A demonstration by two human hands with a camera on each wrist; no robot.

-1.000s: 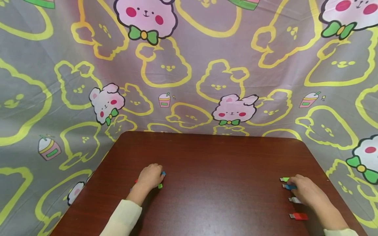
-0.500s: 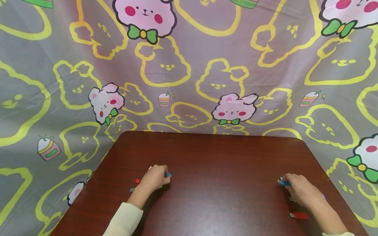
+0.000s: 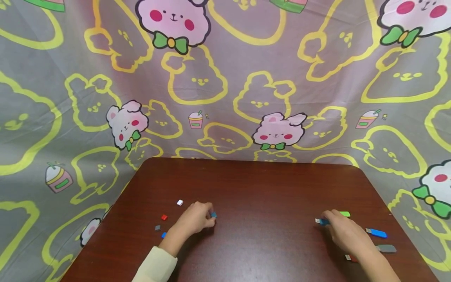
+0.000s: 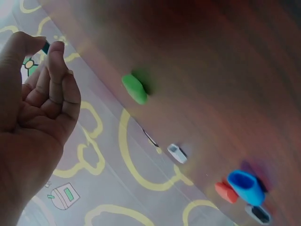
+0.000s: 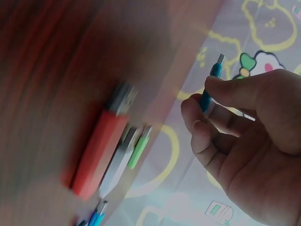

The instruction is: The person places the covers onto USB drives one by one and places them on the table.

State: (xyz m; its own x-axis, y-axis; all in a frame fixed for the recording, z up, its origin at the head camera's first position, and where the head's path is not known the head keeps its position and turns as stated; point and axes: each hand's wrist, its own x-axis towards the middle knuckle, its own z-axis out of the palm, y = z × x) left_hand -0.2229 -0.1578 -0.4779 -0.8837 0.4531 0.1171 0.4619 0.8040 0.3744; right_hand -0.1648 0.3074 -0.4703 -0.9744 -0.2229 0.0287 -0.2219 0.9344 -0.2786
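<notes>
My left hand (image 3: 193, 220) pinches a small teal-blue USB cap (image 3: 213, 215) between thumb and fingers, over the left-middle of the table. Only a sliver of that cap shows in the left wrist view. Across the table, my right hand (image 3: 347, 231) pinches a teal-blue USB flash drive (image 5: 215, 73), its bare metal plug pointing left toward the other hand. Behind the left hand lie a white cap (image 3: 180, 202), a red cap (image 3: 164, 217), a grey cap (image 3: 157, 228) and a darker blue cap (image 3: 164, 235). A green cap (image 4: 134, 89) shows in the left wrist view.
Around the right hand lie uncapped flash drives: green (image 3: 345, 214), blue (image 3: 377, 233), grey (image 3: 387, 248) and red (image 5: 101, 153), the last partly hidden by the forearm in the head view. A patterned cloth (image 3: 218, 58) surrounds the dark wooden table (image 3: 260, 188).
Carrying the teal-blue cap, my left hand has moved right, uncovering the loose caps. My right hand has lifted the teal-blue flash drive from the row and moved it left.
</notes>
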